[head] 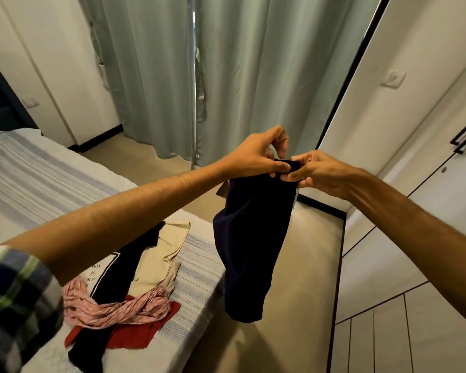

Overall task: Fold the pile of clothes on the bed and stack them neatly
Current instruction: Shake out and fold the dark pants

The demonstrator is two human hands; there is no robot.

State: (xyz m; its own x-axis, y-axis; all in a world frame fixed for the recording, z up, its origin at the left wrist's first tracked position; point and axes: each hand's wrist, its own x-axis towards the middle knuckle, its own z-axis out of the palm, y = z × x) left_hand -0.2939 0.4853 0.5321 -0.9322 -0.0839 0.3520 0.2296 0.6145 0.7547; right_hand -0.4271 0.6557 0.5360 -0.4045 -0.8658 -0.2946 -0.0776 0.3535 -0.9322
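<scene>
A dark navy garment [250, 246] hangs in the air over the floor beside the bed. My left hand [256, 154] and my right hand [318, 172] both pinch its top edge, close together, at about chest height. A pile of clothes lies on the bed [199, 267] at lower left: a beige garment [159, 254], a black one with white print [119, 275], a pink patterned one [113, 308] and a red one [137, 335]. My left forearm crosses above the pile.
Pale green curtains [172, 76] hang at the far end of the room. White wardrobe doors [404, 184] run along the right. A strip of beige floor [301, 292] lies between bed and wardrobe.
</scene>
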